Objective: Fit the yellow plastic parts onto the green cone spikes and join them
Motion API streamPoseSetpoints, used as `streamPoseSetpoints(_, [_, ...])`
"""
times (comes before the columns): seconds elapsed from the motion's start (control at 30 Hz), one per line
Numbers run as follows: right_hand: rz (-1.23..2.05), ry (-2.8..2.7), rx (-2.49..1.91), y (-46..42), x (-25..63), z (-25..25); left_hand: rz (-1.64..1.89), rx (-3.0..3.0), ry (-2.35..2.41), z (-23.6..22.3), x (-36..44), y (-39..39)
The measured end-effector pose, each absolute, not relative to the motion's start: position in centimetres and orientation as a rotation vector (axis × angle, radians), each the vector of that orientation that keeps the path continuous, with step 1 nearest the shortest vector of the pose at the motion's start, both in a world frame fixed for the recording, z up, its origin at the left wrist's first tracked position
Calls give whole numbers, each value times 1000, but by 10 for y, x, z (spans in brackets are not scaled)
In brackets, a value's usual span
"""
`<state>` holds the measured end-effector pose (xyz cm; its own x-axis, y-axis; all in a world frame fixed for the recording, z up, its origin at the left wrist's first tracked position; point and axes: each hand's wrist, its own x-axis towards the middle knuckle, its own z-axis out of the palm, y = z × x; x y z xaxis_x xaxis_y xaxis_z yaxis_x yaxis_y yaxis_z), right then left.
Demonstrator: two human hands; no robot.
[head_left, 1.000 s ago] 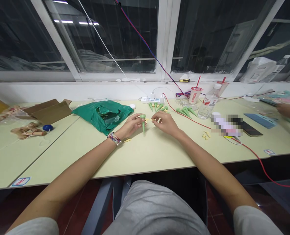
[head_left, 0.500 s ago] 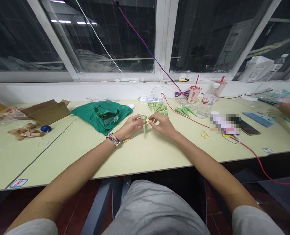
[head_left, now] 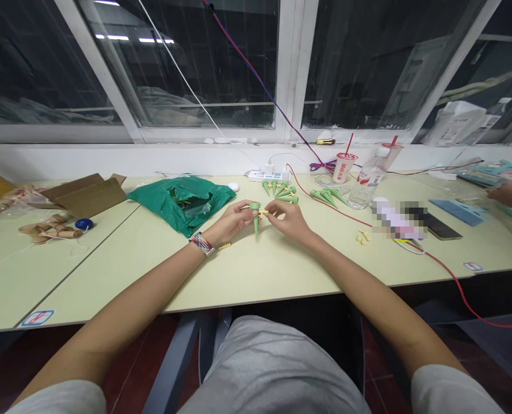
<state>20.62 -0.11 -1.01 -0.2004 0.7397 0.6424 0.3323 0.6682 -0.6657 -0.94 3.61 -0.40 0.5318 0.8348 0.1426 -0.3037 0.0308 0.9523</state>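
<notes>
My left hand (head_left: 230, 221) pinches a green cone-shaped spike (head_left: 255, 219) near its wide top, tip pointing down at the pale table (head_left: 260, 270). My right hand (head_left: 288, 218) is closed on a small yellow plastic piece (head_left: 263, 213) and holds it against the side of the spike's top. A beaded band sits on my left wrist. More green spikes (head_left: 282, 190) lie in a loose group just behind my hands, and another cluster of green spikes (head_left: 327, 196) lies to the right. A few small yellow pieces (head_left: 362, 237) are scattered on the table right of my right arm.
An open green plastic bag (head_left: 182, 201) lies left of my hands. A cardboard box (head_left: 86, 194), a power strip (head_left: 268, 176), a red cable (head_left: 446, 270), a cup (head_left: 344, 168), a water bottle (head_left: 368, 183) and a phone (head_left: 441, 228) are around. Another person's hand (head_left: 508, 194) is at far right.
My right hand has moved left and brought the yellow piece up against the spike's top. My left hand has kept the spike in nearly the same place.
</notes>
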Motion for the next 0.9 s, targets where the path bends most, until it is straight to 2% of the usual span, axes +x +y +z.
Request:
streamPoseSetpoints(0.2, [718, -1724, -928, 4, 206, -12, 935, 1281, 540, -4, -10, 36])
streamPoseSetpoints(0.37, [743, -1786, -955, 7, 207, -18, 921, 1282, 553, 0, -9, 32])
streamPoseSetpoints(0.9, [442, -1888, -878, -1, 205, -12, 949, 1207, 563, -1, -8, 34])
